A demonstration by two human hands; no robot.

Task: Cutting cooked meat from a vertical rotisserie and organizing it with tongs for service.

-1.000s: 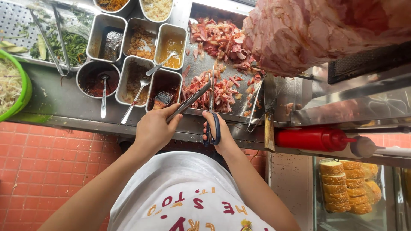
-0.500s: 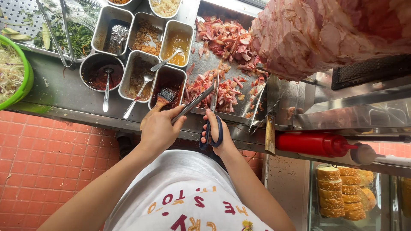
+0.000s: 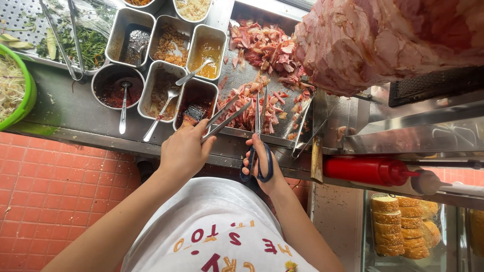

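Notably, the left hand [image 3: 184, 151] was closed around a pair of metal tongs [image 3: 225, 120], whose narrow tips reached over the pile of shaved meat [image 3: 252, 108] lying on the steel tray [image 3: 237, 75]. The right hand [image 3: 262, 168] had its fingers threaded through the dark handles of a pair of scissors [image 3: 259, 136], blades held nearly upright and only slightly parted, tips at the same meat pile just beside the tongs. A large cone of stacked meat [image 3: 383, 40] hung above the tray at the right. To the left stood steel containers of sauces and toppings [image 3: 166, 55], several with spoons resting in them (contents not identifiable with certainty). A second pair of tongs [image 3: 305, 123] leaned on the tray's right edge. A red squeeze bottle [image 3: 368, 170] lay on the ledge, with bread rolls [image 3: 393, 226] stacked below it.
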